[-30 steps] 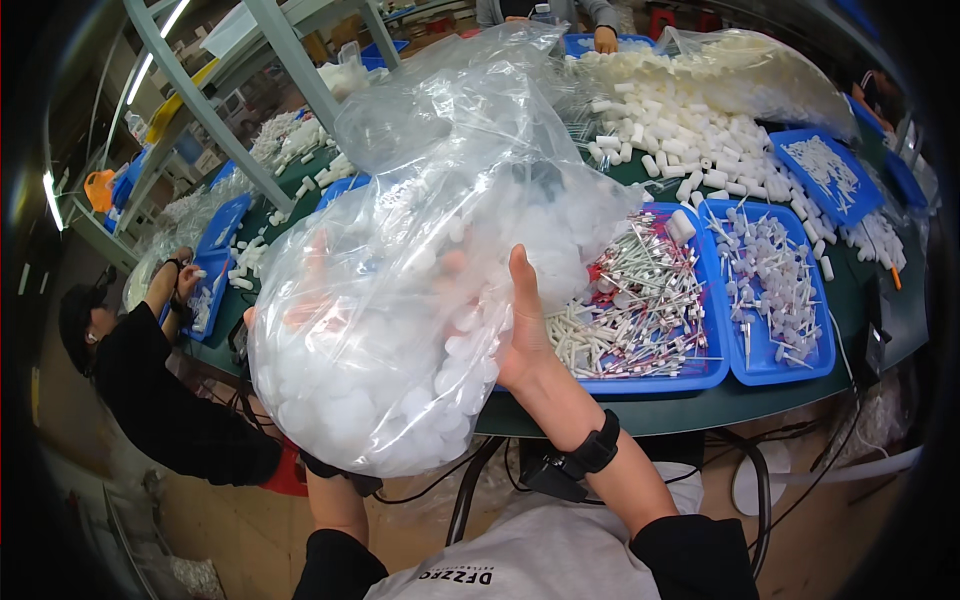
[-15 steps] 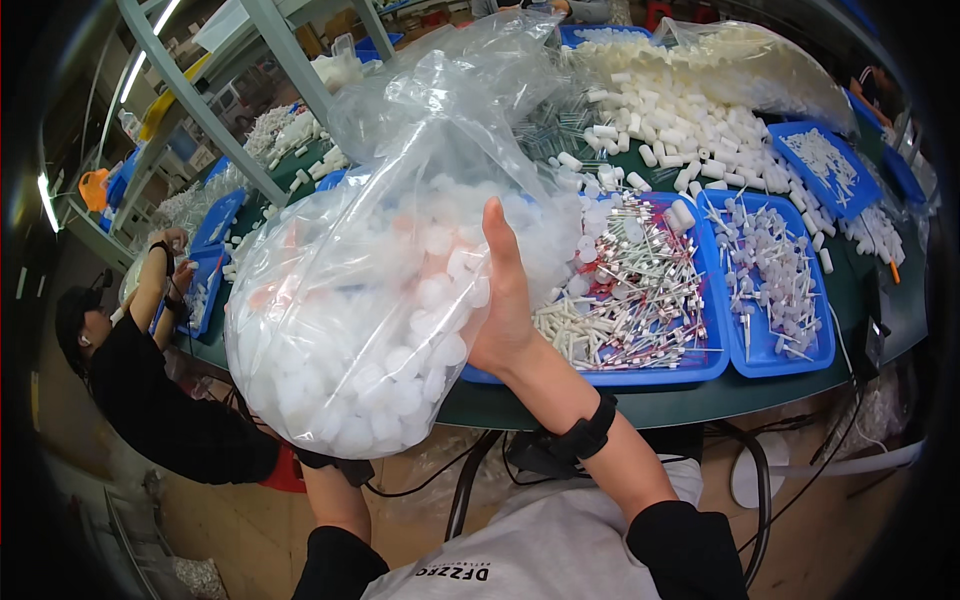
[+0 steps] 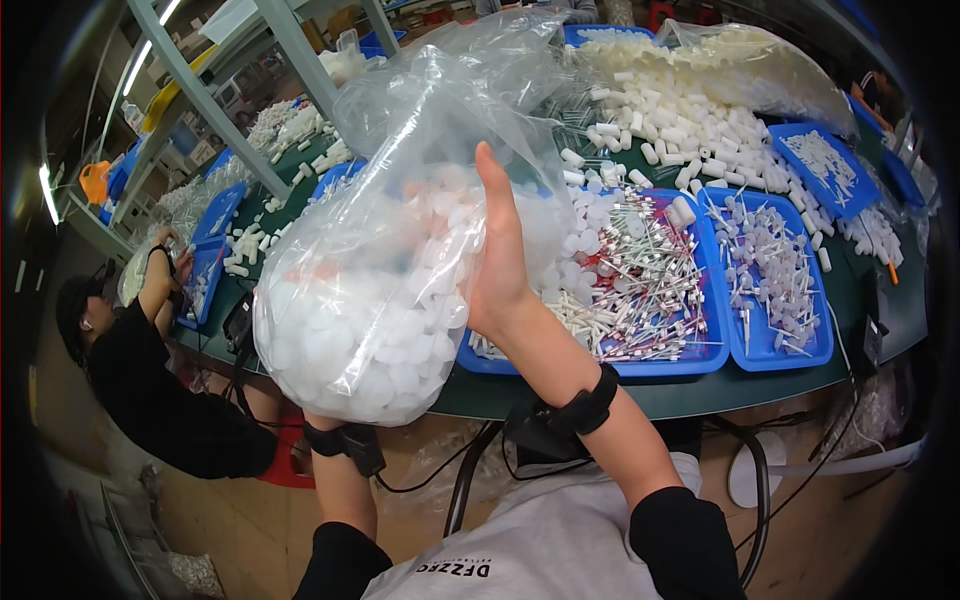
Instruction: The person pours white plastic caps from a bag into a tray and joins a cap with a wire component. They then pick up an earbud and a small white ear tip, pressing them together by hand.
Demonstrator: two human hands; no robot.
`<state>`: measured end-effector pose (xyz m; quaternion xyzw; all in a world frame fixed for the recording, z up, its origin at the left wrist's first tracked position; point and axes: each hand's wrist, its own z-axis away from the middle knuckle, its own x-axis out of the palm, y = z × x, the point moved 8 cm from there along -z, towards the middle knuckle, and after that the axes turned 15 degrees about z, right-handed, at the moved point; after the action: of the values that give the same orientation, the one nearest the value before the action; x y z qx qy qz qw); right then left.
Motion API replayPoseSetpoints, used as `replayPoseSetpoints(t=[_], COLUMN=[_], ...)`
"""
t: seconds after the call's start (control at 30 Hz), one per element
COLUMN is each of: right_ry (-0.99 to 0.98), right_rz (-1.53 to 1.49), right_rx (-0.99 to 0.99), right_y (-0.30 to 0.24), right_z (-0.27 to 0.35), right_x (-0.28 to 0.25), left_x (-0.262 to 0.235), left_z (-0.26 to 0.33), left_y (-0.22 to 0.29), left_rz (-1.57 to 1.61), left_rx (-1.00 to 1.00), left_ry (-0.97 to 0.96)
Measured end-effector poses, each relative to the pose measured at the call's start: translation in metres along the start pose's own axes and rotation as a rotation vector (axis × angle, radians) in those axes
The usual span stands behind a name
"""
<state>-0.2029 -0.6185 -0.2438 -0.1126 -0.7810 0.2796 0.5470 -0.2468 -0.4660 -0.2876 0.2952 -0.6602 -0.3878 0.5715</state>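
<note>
Overhead, almost filling the near view, a clear plastic bag [image 3: 400,260] full of small white caps is lifted above the edge of the green table [image 3: 700,395]. Its bulging bottom hangs lower left, out past the table edge, while the loose neck trails up and right toward the trays, so the load looks tilted for the mouth to point at the work surface. The right hand [image 3: 495,265] presses flat against the bag's right side, fingers together and stretched upward, palm on the film; it steadies the bag rather than clamping it. The left hand [image 3: 330,400] is hidden beneath the bag, only the forearm and a black wrist strap showing, so whether its fingers are closed cannot be told; it seems to carry the weight from below.

Behind the bag lies a blue tray [image 3: 640,290] heaped with white caps and thin white-and-red sticks, and just beside it a second tray [image 3: 775,290] with scattered white pieces. Farther back a loose pile of white cylinders [image 3: 680,120] spreads over the table, with another filled bag [image 3: 760,60] near it. At the left a seated person in black [image 3: 130,370] works at other blue trays. The bag itself blocks sight of the table's near-left part and of whatever lies directly under it.
</note>
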Motion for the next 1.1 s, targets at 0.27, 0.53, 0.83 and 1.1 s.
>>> replayPoseSetpoints(t=[0.27, 0.53, 0.83, 1.1], right_ry=[0.166, 0.026, 0.056, 0.028], right_rz=[0.088, 0.113, 0.235, 0.11], right_rx=[-0.039, -0.113, -0.202, -0.165], right_y=[-0.011, -0.015, -0.011, -0.018], right_z=[0.009, 0.007, -0.006, 0.005], right_x=[0.007, 0.022, 0.003, 0.018], left_x=[0.002, -0.001, 0.002, 0.006], left_z=[0.0, 0.001, 0.001, -0.001], left_y=[-0.003, -0.005, -0.011, -0.016], left_rz=[-0.028, -0.053, -0.086, -0.118], left_rx=[0.011, 0.01, 0.007, 0.005], left_ry=[0.001, -0.005, -0.029, -0.051])
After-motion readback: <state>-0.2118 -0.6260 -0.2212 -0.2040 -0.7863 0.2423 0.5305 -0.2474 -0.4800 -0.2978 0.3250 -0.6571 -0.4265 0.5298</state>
